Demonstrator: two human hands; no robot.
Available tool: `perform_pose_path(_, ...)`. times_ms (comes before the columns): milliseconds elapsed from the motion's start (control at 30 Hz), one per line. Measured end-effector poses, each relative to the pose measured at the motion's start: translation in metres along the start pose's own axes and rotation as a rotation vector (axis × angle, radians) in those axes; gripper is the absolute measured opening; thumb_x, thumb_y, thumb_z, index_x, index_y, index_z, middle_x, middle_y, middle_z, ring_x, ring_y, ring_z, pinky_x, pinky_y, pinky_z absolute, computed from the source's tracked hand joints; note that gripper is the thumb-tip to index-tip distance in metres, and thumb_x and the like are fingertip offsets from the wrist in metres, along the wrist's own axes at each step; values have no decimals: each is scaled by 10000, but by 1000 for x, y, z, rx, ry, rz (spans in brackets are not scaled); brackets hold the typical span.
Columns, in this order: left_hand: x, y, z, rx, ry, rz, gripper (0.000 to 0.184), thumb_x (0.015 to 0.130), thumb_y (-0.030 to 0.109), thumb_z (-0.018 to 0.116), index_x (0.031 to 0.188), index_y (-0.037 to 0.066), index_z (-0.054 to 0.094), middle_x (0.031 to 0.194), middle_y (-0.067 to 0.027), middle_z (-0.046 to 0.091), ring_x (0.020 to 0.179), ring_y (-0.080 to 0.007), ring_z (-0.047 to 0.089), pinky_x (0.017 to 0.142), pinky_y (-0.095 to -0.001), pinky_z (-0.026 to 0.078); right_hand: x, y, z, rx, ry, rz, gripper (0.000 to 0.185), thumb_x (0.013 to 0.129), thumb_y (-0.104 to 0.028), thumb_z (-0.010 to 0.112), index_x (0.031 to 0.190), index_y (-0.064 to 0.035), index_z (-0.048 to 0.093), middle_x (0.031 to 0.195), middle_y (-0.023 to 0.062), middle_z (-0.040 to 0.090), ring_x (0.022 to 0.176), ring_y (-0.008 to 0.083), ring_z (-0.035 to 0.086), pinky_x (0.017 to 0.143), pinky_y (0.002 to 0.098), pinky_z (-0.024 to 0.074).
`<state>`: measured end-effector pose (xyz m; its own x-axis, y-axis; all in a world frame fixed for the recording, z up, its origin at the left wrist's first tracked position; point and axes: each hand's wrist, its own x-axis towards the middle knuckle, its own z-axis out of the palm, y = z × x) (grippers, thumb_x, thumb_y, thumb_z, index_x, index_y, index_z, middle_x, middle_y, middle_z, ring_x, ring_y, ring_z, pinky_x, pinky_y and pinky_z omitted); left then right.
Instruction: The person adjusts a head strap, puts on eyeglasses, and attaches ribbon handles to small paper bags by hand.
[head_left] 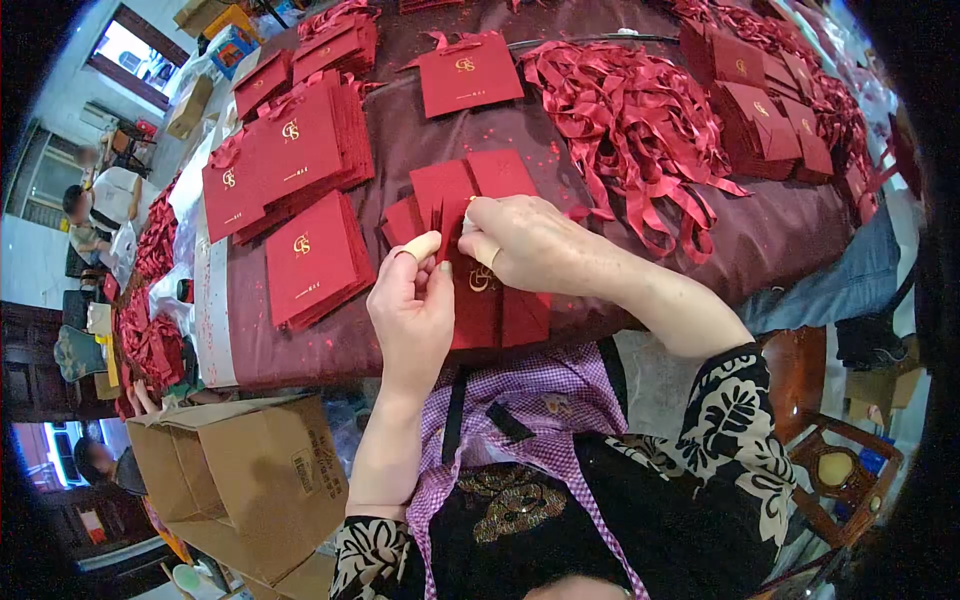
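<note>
A red paper gift bag (470,300) with gold lettering stands before me at the table's near side, among other red bags (500,172). My left hand (415,300) is closed at its upper edge, with thumb and index finger pinching the red paper. My right hand (530,243) is closed just beside it, fingertips pressed together at the bag's opening; what they pinch is hidden. Pale covers sit on some fingers of both hands. To the right lies a large heap of red ribbons (635,130).
Stacks of red bags (318,260) lie at the left, with more (755,130) at the far right. A finished-looking bag (470,75) lies at the back. An open cardboard box (250,480) stands below the table's left edge. Other people (90,220) sit at far left.
</note>
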<state>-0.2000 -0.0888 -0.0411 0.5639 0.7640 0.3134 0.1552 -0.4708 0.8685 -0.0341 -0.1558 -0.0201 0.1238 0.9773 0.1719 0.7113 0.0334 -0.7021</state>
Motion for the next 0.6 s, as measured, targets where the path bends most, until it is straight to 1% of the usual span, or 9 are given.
perform_pose_path(200, -1, 3, -2, 72, -23, 76, 248, 836, -59, 604, 1082, -33, 624, 922, -20, 603, 780, -65, 507, 716, -203, 440, 5, -1, -3, 82, -32, 10, 224, 872, -172, 583, 841, 37, 511, 746, 236, 605, 762, 413, 615, 660, 483, 457)
perform_pose_path(267, 0, 1, -1, 89, -26, 108, 243, 837, -60, 601, 1078, -34, 624, 933, -30, 611, 784, -72, 519, 720, -208, 445, 1, -6, 2, -139, 30, -31, 199, 885, -155, 551, 848, 37, 511, 759, 239, 606, 746, 407, 616, 667, 481, 475)
perform_pose_path(333, 2, 0, 1, 111, 31, 235, 237, 779, -88, 599, 1010, -42, 622, 884, -150, 636, 770, -261, 620, 695, -334, 505, -5, -5, 15, -439, 143, -233, 139, 814, -133, 563, 820, -13, 494, 738, 160, 581, 659, 327, 611, 614, 418, 496)
perform_pose_path(400, 2, 6, 1, 124, 17, 261, 235, 777, -88, 597, 1007, -43, 622, 903, -161, 640, 809, -290, 626, 722, -348, 508, -9, -10, 21, -718, 245, -349, 145, 737, -141, 579, 790, -58, 471, 711, 88, 543, 620, 249, 592, 572, 361, 488)
perform_pose_path(433, 2, 8, 1, 139, 2, 287, 233, 776, -88, 596, 1003, -44, 621, 922, -172, 645, 848, -318, 632, 748, -361, 511, -9, -9, 19, -717, 246, -349, 145, 737, -141, 579, 790, -58, 471, 711, 88, 543, 620, 249, 592, 572, 361, 488)
perform_pose_path(467, 2, 4, 0, 117, 8, 257, 200, 808, -74, 599, 1004, -44, 620, 916, -133, 654, 815, -225, 635, 741, -308, 507, -8, -6, 16, -657, 257, -393, 135, 751, -133, 576, 790, -55, 473, 709, 92, 542, 617, 254, 589, 571, 367, 486)
perform_pose_path(500, 1, 4, -1, 117, 10, 257, 200, 808, -74, 599, 1004, -44, 620, 916, -133, 654, 815, -225, 635, 741, -308, 507, -7, -4, 13, -596, 267, -436, 126, 764, -126, 574, 791, -52, 476, 707, 96, 540, 613, 259, 585, 570, 372, 485)
perform_pose_path(567, -1, 9, -4, -186, -29, -13, 166, 848, -50, 599, 1012, -33, 623, 901, -77, 656, 777, -111, 597, 711, -252, 489, -7, 3, 10, -310, 285, -354, 141, 800, -92, 624, 812, -30, 497, 738, 130, 588, 659, 311, 613, 579, 396, 490)
perform_pose_path(600, 0, 14, -8, -217, -40, 2, 161, 867, -27, 609, 1027, -20, 627, 896, -39, 654, 756, -47, 546, 679, -216, 469, -7, 4, 5, -163, 274, -307, 149, 809, -80, 641, 818, -23, 505, 752, 142, 605, 681, 329, 622, 585, 406, 491)
